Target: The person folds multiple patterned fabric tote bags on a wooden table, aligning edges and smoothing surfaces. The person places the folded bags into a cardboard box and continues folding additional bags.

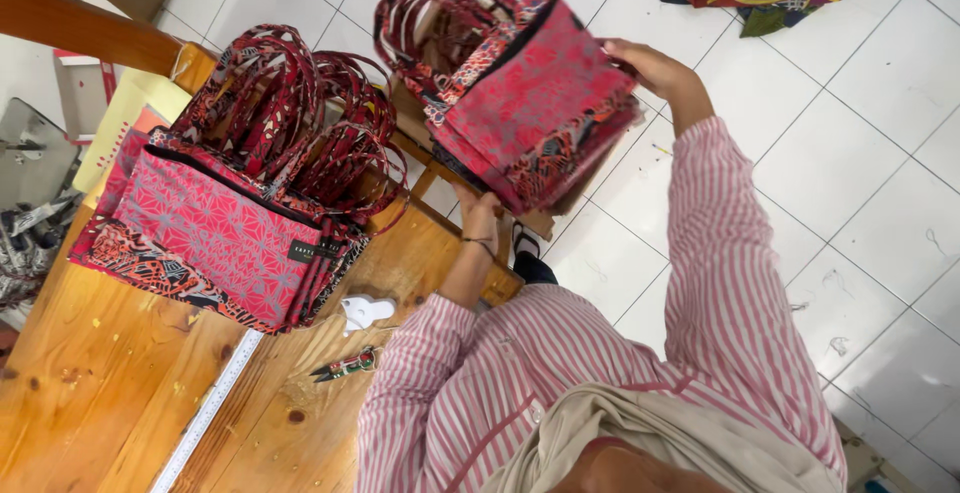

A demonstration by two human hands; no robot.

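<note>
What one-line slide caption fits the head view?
Both hands, left hand and right hand, hold a stack of red patterned tote bags beside another bag pile on a wooden table.

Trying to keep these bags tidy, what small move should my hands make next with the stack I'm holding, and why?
Probably lower the held stack of red bags straight down. Your left hand and right hand hold it between them in the air, beyond the wooden table edge, while another pile of bags already lies flat there.
</note>
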